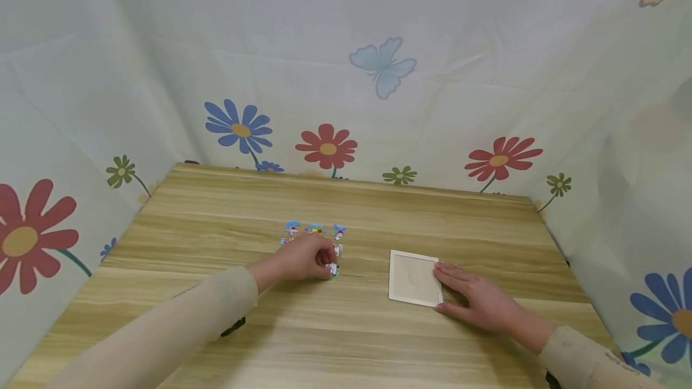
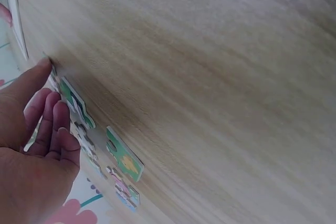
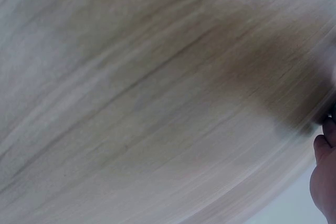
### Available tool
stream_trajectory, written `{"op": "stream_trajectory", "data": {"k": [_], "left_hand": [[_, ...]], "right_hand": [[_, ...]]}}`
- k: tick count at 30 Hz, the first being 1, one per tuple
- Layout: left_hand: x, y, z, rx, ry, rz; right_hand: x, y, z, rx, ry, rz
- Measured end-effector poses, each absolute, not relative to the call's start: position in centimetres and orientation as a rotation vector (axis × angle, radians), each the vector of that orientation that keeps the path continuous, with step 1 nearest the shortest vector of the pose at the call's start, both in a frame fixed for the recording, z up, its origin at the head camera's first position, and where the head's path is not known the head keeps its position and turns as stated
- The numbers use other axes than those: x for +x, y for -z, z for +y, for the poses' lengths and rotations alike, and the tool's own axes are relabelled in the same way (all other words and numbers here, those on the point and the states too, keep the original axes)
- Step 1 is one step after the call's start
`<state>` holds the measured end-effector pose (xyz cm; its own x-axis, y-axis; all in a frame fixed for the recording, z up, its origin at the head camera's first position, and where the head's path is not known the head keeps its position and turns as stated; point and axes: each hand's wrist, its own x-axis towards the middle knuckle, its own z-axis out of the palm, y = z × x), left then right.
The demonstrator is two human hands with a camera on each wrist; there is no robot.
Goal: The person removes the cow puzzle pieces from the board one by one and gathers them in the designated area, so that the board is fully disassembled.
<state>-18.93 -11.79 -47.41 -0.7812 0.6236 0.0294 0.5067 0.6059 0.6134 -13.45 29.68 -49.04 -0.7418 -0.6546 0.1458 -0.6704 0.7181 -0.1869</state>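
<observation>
My left hand (image 1: 305,256) is over a group of small, brightly printed jigsaw pieces (image 1: 315,229) on the table. Its thumb and fingers pinch a jigsaw piece (image 1: 333,269) at the near right of the group. The hand hides several pieces from above; in the left wrist view, green-printed pieces (image 2: 125,156) lie flat beside the curled fingers. To the right, a pale square puzzle frame (image 1: 415,305) lies on the table. Fairly straight fingers of my right hand (image 1: 478,300) rest on its right edge, the thumb touching near its lower right corner.
The wood-grain table (image 1: 324,347) reaches back to a white cloth (image 1: 270,47) printed with flowers and a butterfly, which also hangs at both sides. In the right wrist view, mostly tabletop shows, with part of the right hand at the right edge.
</observation>
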Motion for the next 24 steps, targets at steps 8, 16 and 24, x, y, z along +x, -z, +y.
{"op": "stream_trajectory", "data": {"k": [8, 16, 24], "left_hand": [[-18.96, 47.48, -11.84, 0.973, -0.934, 2.629], [-19.04, 47.75, -11.8, 0.982, -0.928, 2.641], [-18.95, 47.5, -11.85, 0.963, -0.93, 2.645]], "right_hand": [[-13.46, 48.99, 29.7, 1.111, -0.372, -2.843], [-13.57, 49.18, 29.78, 1.109, -0.35, -2.842], [-13.56, 49.11, 29.83, 1.103, -0.339, -2.856]]}}
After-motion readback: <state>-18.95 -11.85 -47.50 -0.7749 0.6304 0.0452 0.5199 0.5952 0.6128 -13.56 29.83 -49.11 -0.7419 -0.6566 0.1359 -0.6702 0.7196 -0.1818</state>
